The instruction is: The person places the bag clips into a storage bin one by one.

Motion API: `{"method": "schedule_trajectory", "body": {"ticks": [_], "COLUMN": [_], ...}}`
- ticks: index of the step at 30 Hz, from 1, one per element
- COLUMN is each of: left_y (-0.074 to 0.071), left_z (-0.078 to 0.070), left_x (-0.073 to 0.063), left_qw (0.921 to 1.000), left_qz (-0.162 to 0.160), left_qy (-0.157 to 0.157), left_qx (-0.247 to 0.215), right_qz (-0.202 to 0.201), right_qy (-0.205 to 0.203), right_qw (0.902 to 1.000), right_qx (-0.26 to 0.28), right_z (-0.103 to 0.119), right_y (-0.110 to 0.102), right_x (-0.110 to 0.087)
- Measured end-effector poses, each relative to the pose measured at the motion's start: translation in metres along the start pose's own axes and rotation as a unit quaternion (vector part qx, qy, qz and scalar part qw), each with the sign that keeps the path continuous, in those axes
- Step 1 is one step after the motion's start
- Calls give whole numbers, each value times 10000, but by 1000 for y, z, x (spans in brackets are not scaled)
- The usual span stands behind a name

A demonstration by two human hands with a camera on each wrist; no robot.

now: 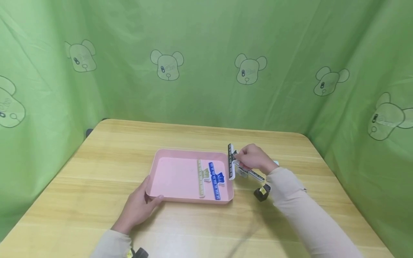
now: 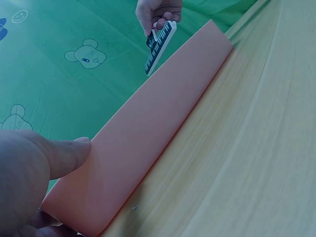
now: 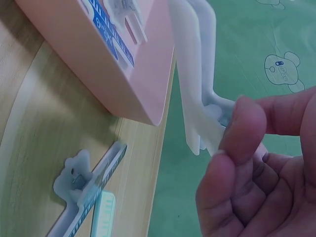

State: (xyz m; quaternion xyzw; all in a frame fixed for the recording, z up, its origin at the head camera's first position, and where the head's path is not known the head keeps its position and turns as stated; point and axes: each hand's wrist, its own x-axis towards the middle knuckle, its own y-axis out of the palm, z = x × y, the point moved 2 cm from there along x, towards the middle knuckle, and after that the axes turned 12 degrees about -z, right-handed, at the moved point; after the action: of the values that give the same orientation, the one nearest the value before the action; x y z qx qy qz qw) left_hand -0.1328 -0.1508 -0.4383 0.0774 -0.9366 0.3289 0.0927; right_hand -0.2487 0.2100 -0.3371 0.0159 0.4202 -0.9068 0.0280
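Black-and-white piano-keyboard clip [image 1: 230,161] is in the air by the right rim of the pink tray [image 1: 174,175]. Right hand [image 1: 253,157] has its grip together, pinched on the clip's handle; left hand [image 1: 137,203] grips the tray's near-left corner. Blue clip [image 1: 215,181] and pale gold clip [image 1: 200,179] lie inside. My read: light, stiff plastic, slick faces, maybe a springy hinge. Take it by the handle, not the long bar.

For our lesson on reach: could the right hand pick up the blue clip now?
Probably not yet: the right hand pinches the black clip. Otherwise the way looks free; the blue clip lies uncovered in the tray.
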Motion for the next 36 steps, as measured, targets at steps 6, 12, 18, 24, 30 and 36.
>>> {"method": "schedule_trajectory", "body": {"ticks": [6, 12, 18, 24, 30, 36], "left_y": [0, 0, -2, -3, -3, -3], "left_z": [0, -1, -3, -4, -4, -4], "left_x": [0, 0, 0, -1, -1, -1], "left_qw": [10000, 10000, 10000, 9999, 9999, 9999], "left_qz": [34, 34, -27, -71, -83, -41], "left_qy": [-47, -43, 42, 103, 94, 92], "left_qx": [42, 12, -1, -48, -38, -21], "right_qz": [68, 45, 74, 69, 59, 43], "right_qy": [24, -3, 3, 46, 57, 64], "right_qw": [9999, 10000, 10000, 10000, 10000, 10000], "right_qx": [89, 78, 47, 44, -20, -3], "right_z": [4, 6, 8, 10, 10, 10], "right_y": [5, 8, 10, 14, 15, 17], "right_x": [0, 0, -2, -1, 1, 1]}}
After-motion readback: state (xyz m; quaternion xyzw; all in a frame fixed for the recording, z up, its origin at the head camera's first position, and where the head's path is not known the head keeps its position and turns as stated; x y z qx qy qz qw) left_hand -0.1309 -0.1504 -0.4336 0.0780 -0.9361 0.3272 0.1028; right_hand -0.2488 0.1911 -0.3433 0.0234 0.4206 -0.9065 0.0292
